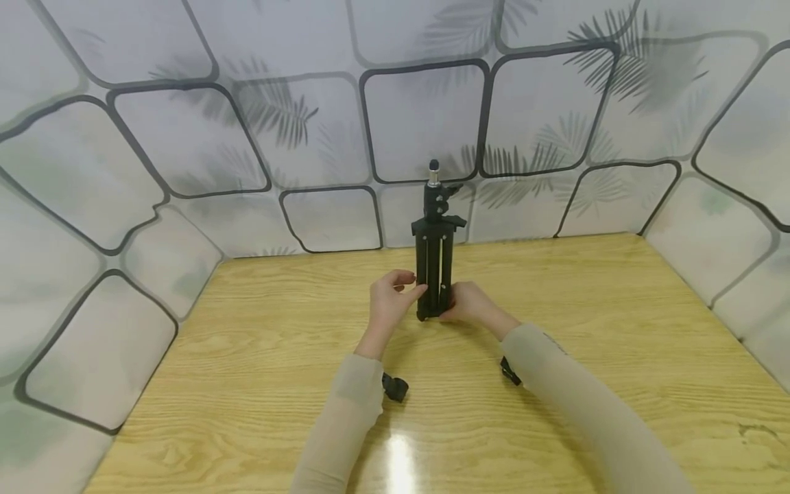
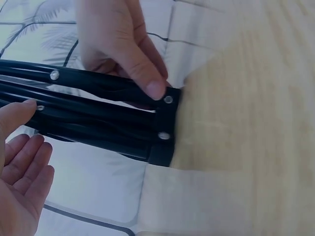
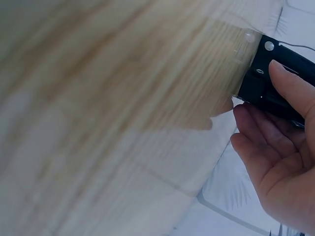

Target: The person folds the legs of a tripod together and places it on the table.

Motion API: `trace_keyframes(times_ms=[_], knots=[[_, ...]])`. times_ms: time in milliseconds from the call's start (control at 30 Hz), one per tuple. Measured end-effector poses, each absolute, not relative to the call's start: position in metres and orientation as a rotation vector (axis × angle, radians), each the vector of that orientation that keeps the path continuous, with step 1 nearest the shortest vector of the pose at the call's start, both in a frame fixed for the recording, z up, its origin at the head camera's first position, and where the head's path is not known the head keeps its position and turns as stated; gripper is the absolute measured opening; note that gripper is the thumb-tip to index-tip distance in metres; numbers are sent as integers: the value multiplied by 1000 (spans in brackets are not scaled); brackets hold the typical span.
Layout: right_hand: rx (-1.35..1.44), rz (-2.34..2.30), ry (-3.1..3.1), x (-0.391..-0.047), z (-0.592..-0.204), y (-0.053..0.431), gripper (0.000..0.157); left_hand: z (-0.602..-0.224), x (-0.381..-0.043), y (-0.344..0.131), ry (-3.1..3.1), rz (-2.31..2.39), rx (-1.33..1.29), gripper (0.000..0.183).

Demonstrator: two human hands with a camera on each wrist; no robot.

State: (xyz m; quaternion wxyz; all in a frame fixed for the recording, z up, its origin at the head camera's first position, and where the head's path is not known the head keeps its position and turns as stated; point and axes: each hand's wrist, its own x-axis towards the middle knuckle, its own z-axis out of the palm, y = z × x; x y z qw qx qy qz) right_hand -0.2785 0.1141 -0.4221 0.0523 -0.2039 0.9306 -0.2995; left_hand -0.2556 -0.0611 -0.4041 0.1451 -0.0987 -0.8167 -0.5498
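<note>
A folded black tripod light stand (image 1: 435,264) with a silver tip stands upright near the back of the table, its lower end right at the wood. My right hand (image 1: 472,304) holds its foot; in the left wrist view the right thumb (image 2: 155,88) lies over a leg beside a rivet, the fingers partly hidden behind. On the other side, my left hand (image 1: 390,298) has its thumb against a leg about midway up. Its other fingers (image 2: 32,167) are loosely extended beside the stand. The right wrist view shows the foot (image 3: 256,81) at the right fingers.
The wooden table (image 1: 278,322) meets a wall covering (image 1: 426,123) with a leaf and dark-line pattern close behind the stand. Black wrist straps show at the left sleeve (image 1: 354,405) and right sleeve (image 1: 555,370).
</note>
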Motion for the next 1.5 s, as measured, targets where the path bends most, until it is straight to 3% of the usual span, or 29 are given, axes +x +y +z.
trace_keyframes(times_ms=[200, 633, 867, 1500], knots=[[-605, -914, 2830, -277, -422, 113, 24, -383, -259, -64, -2175, -1573, -371, 27], [-617, -831, 2878, -280, -419, 115, 24, -295, -261, -46, -1853, -1439, -599, 31], [-605, -814, 2866, -277, -417, 114, 25, -268, -273, -33, -1915, -1437, -551, 31], [-599, -815, 2887, -275, -416, 113, 23, -247, -270, -32, -1952, -1556, -586, 20]])
